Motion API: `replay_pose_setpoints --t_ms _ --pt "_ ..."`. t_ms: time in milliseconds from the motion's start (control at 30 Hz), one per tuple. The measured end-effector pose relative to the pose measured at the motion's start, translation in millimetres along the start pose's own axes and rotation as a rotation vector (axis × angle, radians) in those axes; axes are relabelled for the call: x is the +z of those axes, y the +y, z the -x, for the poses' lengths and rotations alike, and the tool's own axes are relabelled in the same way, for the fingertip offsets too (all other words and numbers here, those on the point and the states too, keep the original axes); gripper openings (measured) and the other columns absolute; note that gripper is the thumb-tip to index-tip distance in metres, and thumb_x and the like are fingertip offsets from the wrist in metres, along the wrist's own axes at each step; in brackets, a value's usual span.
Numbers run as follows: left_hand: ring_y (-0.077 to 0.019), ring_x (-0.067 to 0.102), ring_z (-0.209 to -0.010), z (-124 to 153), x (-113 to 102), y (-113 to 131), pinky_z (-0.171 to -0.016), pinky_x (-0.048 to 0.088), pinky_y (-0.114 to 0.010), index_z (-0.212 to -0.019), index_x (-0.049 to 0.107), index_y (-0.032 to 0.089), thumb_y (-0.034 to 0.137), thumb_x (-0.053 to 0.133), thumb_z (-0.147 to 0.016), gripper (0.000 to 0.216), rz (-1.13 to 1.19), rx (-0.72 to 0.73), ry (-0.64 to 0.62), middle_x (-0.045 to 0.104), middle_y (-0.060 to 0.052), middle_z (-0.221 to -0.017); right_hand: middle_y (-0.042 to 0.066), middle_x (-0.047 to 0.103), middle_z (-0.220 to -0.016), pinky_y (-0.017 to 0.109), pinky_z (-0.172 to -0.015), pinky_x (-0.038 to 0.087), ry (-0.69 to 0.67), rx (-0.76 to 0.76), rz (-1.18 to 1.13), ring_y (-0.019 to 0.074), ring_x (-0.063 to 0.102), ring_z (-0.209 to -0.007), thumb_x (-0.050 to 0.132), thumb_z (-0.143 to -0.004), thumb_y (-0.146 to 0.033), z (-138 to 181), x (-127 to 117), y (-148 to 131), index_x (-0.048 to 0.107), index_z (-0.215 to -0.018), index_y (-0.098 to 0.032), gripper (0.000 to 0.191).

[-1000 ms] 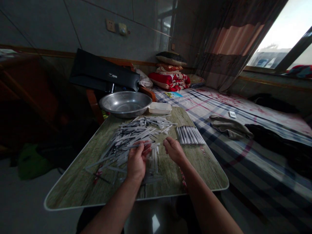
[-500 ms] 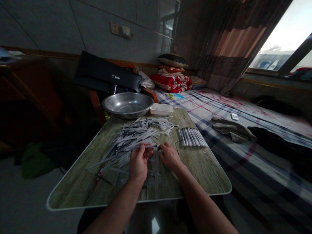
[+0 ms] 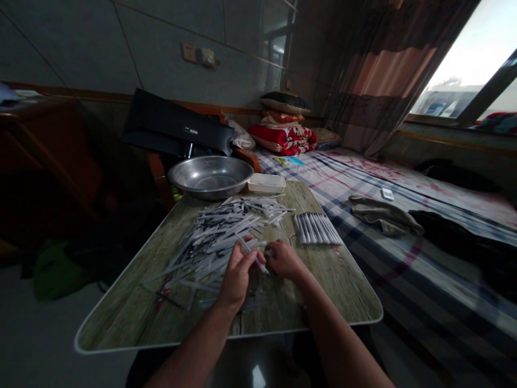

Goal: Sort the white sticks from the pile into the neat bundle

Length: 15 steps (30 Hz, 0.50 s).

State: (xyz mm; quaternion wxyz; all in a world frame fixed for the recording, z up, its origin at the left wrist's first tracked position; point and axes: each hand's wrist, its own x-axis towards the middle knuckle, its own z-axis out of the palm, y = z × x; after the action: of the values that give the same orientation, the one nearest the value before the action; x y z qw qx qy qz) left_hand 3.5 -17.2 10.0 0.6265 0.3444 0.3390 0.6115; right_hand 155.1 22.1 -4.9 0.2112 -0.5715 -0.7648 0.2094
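A loose heap of thin white and grey sticks (image 3: 226, 229) covers the middle of a wood-patterned folding table (image 3: 331, 291). My left hand (image 3: 236, 275) is closed on one white stick (image 3: 251, 254) that slants across its fingers. My right hand (image 3: 283, 260) is closed too, pinching at the near end of that same stick, knuckles up. The two hands almost touch above the near edge of the heap. A tidy row of white sticks (image 3: 317, 228) lies side by side to the right of the heap.
A metal basin (image 3: 210, 176) and a shallow white tray (image 3: 266, 183) stand at the table's far end. A black case (image 3: 177, 129) leans behind them. To the right runs a bed with a striped sheet (image 3: 404, 237), folded quilts (image 3: 283, 134) and dark clothes (image 3: 464, 237).
My left hand has shifted right and turned the stick from lying level to slanting. My right hand has drawn in from the right until it meets the left hand at the stick.
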Motion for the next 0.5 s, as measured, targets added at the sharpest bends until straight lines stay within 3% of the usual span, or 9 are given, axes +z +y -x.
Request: replay_pose_setpoints --t_ms 133,267,367,500 --pt "-0.0078 0.05 -0.049 4 1 -1 -0.049 0.04 -0.017 -0.118 0.047 0.023 0.03 0.061 -0.083 0.039 -0.065 -0.049 -0.138 0.057 0.006 -0.064 -0.004 0.049 -0.064 0.022 -0.054 0.034 -0.008 0.057 -0.488 0.0101 0.043 -0.057 0.059 -0.067 -0.018 -4 -8 10 0.059 -0.079 -0.017 0.012" --pt "-0.0045 0.031 -0.039 4 -1 -4 -0.038 0.023 -0.015 -0.115 0.051 0.023 0.039 0.055 -0.088 0.031 -0.111 -0.136 -0.239 0.046 0.008 -0.06 0.0 0.056 -0.071 0.023 -0.056 0.042 0.012 0.047 -1.056 0.0115 0.051 -0.06 0.061 -0.077 -0.041 -3 -15 5 0.056 -0.082 -0.018 0.024" --pt "-0.0049 0.024 -0.038 5 0 -6 -0.037 0.018 -0.016 -0.115 0.053 0.023 0.043 0.054 -0.089 0.033 -0.134 -0.193 -0.29 0.041 0.009 -0.056 0.003 0.059 -0.079 0.024 -0.058 0.046 0.088 0.03 -1.241 0.0133 0.057 -0.066 0.061 -0.08 -0.049 -2 -20 -4 0.055 -0.083 -0.019 0.031" --pt "-0.0055 0.021 -0.039 6 3 -6 -0.037 0.017 -0.015 -0.115 0.053 0.021 0.046 0.057 -0.085 0.039 -0.188 -0.263 -0.332 0.035 0.01 -0.052 0.001 0.058 -0.078 0.024 -0.054 0.049 0.189 -0.026 -1.378 0.012 0.055 -0.062 0.065 -0.08 -0.047 -2 -22 -13 0.058 -0.087 -0.02 0.029"
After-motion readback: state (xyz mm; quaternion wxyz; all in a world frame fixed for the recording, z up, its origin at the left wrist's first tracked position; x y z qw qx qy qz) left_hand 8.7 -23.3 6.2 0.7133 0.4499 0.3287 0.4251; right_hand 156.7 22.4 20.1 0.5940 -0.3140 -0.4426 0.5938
